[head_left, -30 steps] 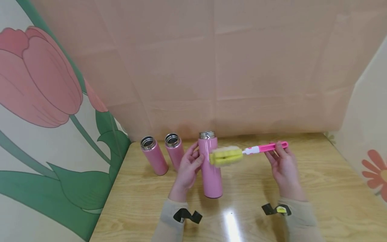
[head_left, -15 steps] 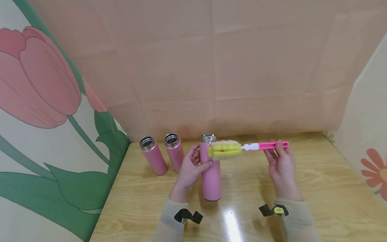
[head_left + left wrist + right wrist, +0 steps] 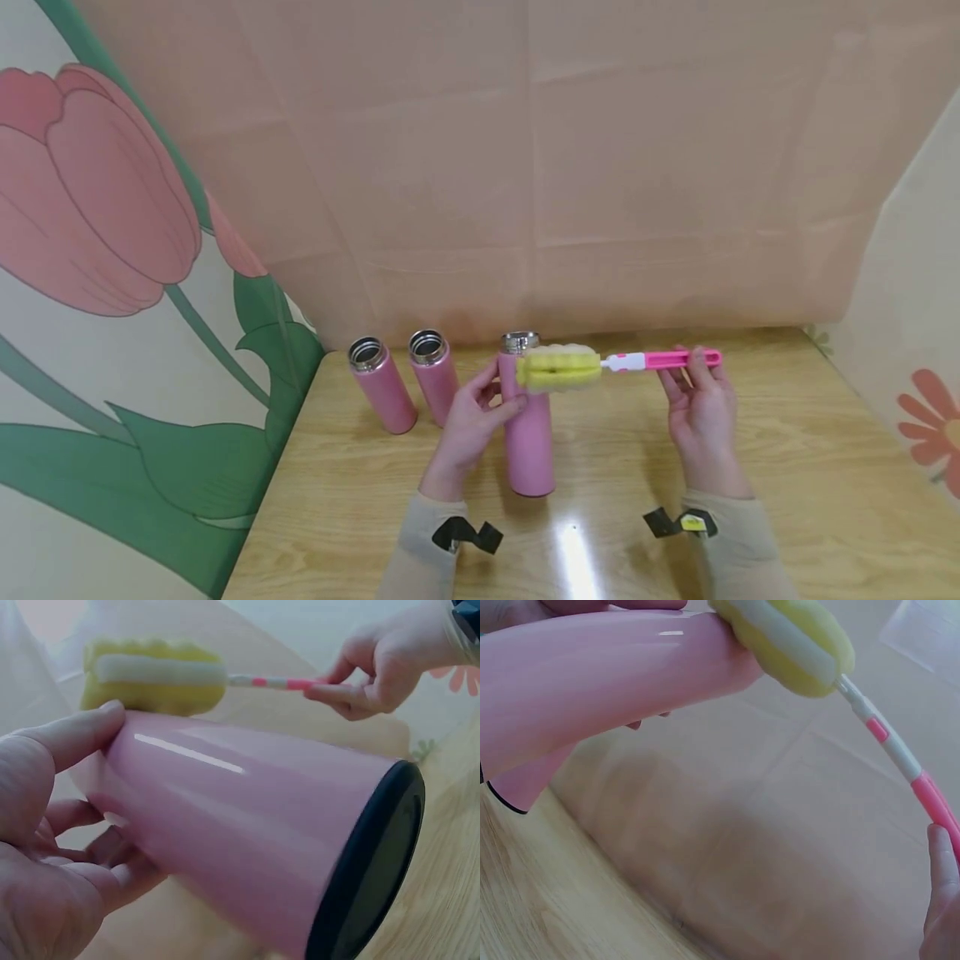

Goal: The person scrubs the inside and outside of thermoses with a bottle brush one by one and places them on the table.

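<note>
A pink thermos bottle [image 3: 531, 450] with a bare metal neck is gripped near its top by my left hand [image 3: 468, 421]. The thumb lies across its front, and its dark base [image 3: 371, 862] shows in the left wrist view, lifted off the table. My right hand [image 3: 703, 417] pinches the pink handle of a bottle brush [image 3: 667, 360] between thumb and fingers. The brush lies level, its yellow-and-white sponge head [image 3: 558, 369] against the upper side of the bottle, just below the neck. In the right wrist view the sponge [image 3: 795, 645] meets the bottle's pink wall [image 3: 622, 675].
Two more pink thermos bottles, one at the left [image 3: 384, 392] and one beside it [image 3: 435, 375], stand without lids left of my left hand. The wooden table [image 3: 600, 517] ends at a pinkish backdrop [image 3: 570, 208]; a tulip-painted wall [image 3: 112, 192] flanks its left.
The sponge head has risen a little along the bottle, and its earlier blur is gone. My left thumb has come round onto the bottle's front. The last half second shows almost no motion.
</note>
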